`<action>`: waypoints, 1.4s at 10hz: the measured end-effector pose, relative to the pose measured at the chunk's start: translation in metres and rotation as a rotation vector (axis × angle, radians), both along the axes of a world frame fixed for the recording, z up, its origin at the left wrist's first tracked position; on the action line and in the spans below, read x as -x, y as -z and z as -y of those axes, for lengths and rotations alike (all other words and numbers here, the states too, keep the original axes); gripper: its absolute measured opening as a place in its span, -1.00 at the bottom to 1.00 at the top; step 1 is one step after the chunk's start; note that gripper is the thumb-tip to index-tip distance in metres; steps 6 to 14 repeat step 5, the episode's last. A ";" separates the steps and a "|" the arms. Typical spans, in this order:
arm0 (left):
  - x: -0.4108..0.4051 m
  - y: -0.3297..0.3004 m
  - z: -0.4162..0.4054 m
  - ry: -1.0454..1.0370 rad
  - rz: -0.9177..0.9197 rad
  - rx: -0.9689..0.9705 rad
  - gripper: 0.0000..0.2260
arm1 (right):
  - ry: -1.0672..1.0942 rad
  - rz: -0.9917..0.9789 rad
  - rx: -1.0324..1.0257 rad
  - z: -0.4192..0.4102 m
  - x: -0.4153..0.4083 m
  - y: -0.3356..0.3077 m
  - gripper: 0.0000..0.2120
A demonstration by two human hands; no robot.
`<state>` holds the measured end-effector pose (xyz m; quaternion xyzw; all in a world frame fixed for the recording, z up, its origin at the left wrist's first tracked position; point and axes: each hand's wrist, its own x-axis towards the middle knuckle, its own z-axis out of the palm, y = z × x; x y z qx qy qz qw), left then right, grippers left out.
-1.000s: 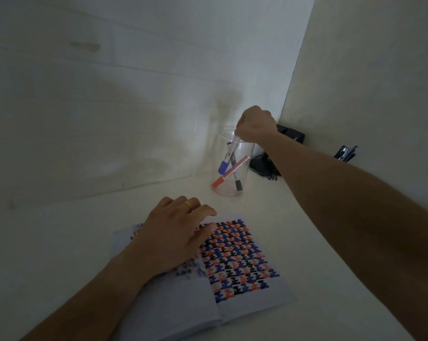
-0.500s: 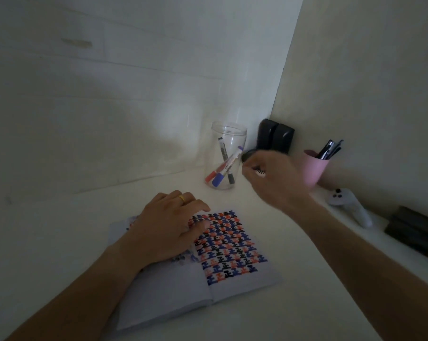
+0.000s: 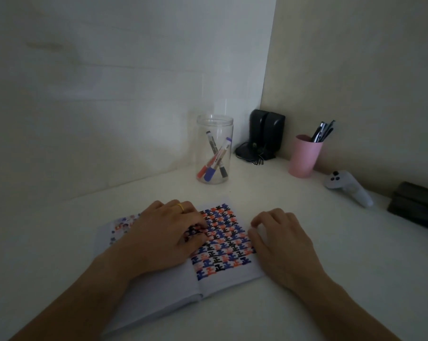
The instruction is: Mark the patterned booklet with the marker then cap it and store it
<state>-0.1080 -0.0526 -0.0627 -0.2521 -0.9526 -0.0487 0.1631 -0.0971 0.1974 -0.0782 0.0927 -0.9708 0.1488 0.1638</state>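
Both hands [image 3: 170, 238] [image 3: 285, 244] rest on open booklet [image 3: 222, 244].

Bare forearms, gold ring [image 3: 180, 207] on the left hand [image 3: 166, 238]

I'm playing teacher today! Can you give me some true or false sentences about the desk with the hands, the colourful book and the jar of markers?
1. The clear jar holds three markers. True.
2. The right hand holds a marker. False: it rests empty at the right edge of the patterned booklet.
3. The left hand, wearing a ring, lies on the booklet. True.
4. The pink cup is empty. False: dark pens stick out of it.
5. The booklet is closed. False: it lies open.
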 end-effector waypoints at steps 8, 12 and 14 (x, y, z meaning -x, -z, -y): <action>0.000 -0.007 -0.001 0.014 0.010 0.011 -0.60 | 0.040 0.010 0.128 -0.001 0.005 -0.009 -0.70; 0.000 -0.007 -0.001 0.014 0.010 0.011 -0.60 | 0.040 0.010 0.128 -0.001 0.005 -0.009 -0.70; 0.000 -0.007 -0.001 0.014 0.010 0.011 -0.60 | 0.040 0.010 0.128 -0.001 0.005 -0.009 -0.70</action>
